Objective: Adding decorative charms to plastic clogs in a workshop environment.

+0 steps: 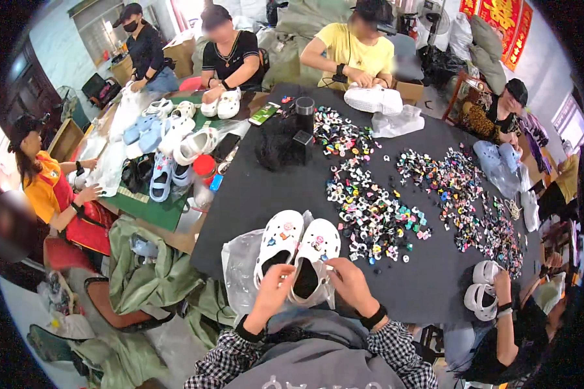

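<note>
In front of me at the table's near edge lie two white clogs: the left clog [280, 235] and the right clog [320, 242]. Both have vent holes and small colourful charms on the toes, and their dark insides face me. My left hand [272, 293] is closed, thumb and fingers pinching at the back of the pair, near the heel edges. With bent fingers, my right hand [353, 285] grips the right clog's outer rear edge. Clear plastic bag film [237, 275] lies under and beside the clogs, and some shows around the right clog's heel.
Piles of small charms [363, 207] cover the dark table [233, 207] ahead and right. A black cup [305, 113] and a phone [264, 114] sit farther off. More clogs [175, 136] crowd the green table at left. Several people work around; a neighbour's hand [501, 285] holds white clogs at right.
</note>
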A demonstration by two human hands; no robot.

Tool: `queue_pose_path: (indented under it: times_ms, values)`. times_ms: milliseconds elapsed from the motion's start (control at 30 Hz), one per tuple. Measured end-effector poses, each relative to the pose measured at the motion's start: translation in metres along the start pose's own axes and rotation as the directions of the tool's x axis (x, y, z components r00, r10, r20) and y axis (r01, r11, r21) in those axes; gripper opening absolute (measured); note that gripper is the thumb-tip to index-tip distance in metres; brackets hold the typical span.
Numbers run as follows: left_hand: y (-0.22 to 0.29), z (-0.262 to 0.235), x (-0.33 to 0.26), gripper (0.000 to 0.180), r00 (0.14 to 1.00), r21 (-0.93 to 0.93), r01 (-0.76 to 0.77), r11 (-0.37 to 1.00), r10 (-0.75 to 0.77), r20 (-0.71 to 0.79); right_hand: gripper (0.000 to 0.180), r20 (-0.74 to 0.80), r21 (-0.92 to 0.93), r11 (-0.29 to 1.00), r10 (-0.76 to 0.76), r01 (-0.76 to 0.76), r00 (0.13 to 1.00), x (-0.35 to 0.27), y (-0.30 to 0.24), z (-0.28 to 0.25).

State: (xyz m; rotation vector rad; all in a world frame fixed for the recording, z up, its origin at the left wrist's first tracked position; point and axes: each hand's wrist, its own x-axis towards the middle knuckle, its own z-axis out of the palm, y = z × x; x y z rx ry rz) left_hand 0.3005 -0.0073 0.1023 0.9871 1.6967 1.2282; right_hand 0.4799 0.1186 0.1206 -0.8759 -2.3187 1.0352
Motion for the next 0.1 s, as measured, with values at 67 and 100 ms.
queue_pose_path:
  times_ms: [67,100]
  values:
    - [-0.0063,-0.01,0.0026,0.034,0.986,-0.013,-0.002,1.0,0.0,-0.165,0.023,-0.067,0.093,0.996,0.004,0.003,0.998,0.0002,0.0069,0.0013]
    - [-0.0125,-0.0127,0.0046,0.034,0.983,0.01,-0.019,1.0,0.02,-0.184,0.024,-0.051,0.095,0.995,0.048,-0.043,0.998,0.0008,0.0086,0.0035]
